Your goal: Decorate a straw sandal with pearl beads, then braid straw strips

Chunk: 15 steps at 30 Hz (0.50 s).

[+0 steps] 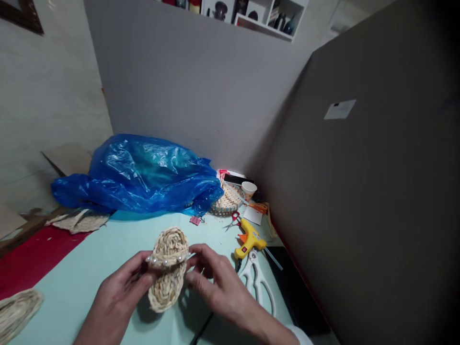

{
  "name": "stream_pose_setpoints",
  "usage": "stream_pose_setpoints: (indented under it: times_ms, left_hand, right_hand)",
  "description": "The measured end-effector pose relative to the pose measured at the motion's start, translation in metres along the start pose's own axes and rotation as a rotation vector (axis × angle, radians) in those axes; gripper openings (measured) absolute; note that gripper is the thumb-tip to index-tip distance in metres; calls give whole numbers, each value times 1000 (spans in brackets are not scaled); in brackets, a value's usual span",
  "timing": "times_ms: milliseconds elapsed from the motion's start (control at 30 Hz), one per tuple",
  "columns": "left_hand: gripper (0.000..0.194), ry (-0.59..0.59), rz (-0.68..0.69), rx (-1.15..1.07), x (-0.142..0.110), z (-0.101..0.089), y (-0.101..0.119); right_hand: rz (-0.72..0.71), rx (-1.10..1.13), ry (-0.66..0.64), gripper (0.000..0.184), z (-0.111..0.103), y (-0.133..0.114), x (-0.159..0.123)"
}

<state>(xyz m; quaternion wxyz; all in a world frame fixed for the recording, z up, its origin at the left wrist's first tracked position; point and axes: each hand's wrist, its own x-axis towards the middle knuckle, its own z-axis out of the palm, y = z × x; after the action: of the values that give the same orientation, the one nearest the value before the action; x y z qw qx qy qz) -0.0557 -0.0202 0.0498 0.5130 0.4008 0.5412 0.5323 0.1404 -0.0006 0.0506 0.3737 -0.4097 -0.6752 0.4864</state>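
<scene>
A small woven straw slipper (167, 292) is held up over the table, sole upright toward me. Across its middle runs a straw strap with several white pearl beads (165, 262). My left hand (120, 292) grips its left edge, thumb in front near the strap's end. My right hand (215, 282) is at the right edge, its curled fingertips touching the strap's other end; the exact contact there is partly hidden. Right of that hand lie a yellow hot glue gun (249, 238) and white-handled scissors (257, 278).
A blue plastic bag (143, 175) bulges along the back partition. Near the corner are a woven basket (227, 199), a paper cup (248, 188), small red scissors (234, 219) and a pink binder clip (195, 220). A straw bundle (17, 314) lies at the left.
</scene>
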Motion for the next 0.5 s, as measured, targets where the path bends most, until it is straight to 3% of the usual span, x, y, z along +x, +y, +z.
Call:
stream_pose_setpoints:
  times_ms: [100,200,333,500]
  left_hand:
    - [40,-125,-44,63,2,3,8]
    - [44,-211,-129,93,0,10,13]
    - [48,-277,-182,69,0,22,9]
    - [53,-577,-246,171,17,27,-5]
  right_hand:
    - [-8,-2,85,30,-19,-11,3]
    - [-32,-2,46,28,-28,-17,7]
    - [-11,83,137,20,-28,-5,6]
    - [16,169,267,17,-33,10,2]
